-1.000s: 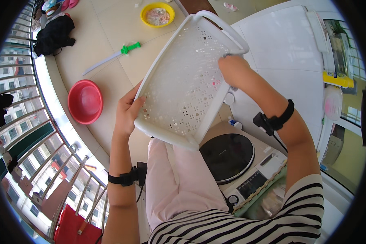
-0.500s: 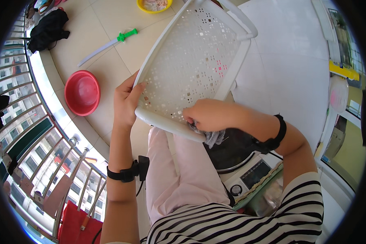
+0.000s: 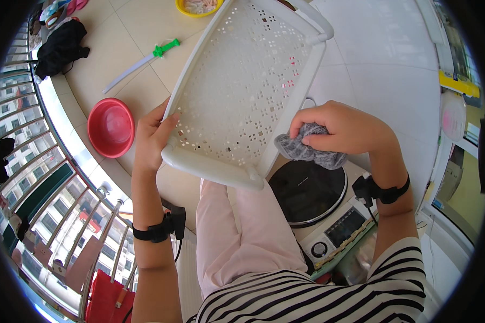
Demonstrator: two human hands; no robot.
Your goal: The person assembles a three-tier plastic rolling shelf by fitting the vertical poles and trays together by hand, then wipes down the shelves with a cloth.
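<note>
From the head camera, looking down over the lap, the person holds a white perforated basket [image 3: 242, 91] tilted up before them, its near rim low over the pink-trousered knees and its far handle raised toward the floor tiles. The left hand [image 3: 152, 137] grips the basket's left wall, thumb inside and fingers curled round the outer edge, steadying it. The right hand [image 3: 342, 129] is clenched on a grey scouring cloth [image 3: 307, 148], which it presses just beside the basket's right near corner; whether the cloth actually touches the plastic there I cannot quite tell, as the fingers cover the spot. To my eye this is the wiping step, with the cloth at the rim, and the next stroke calls for the left hand to keep the basket from twisting while the cloth runs along the wall or into the holes. Below the right hand sits a round black induction cooker [image 3: 307, 194] with a control panel, close enough to catch an elbow. Farther off on the floor lie a red basin [image 3: 111, 127], a green-handled toy sword [image 3: 140, 63], a yellow bowl [image 3: 184, 8] and a black bundle of cloth [image 3: 59, 46], all well apart from the work.
</note>
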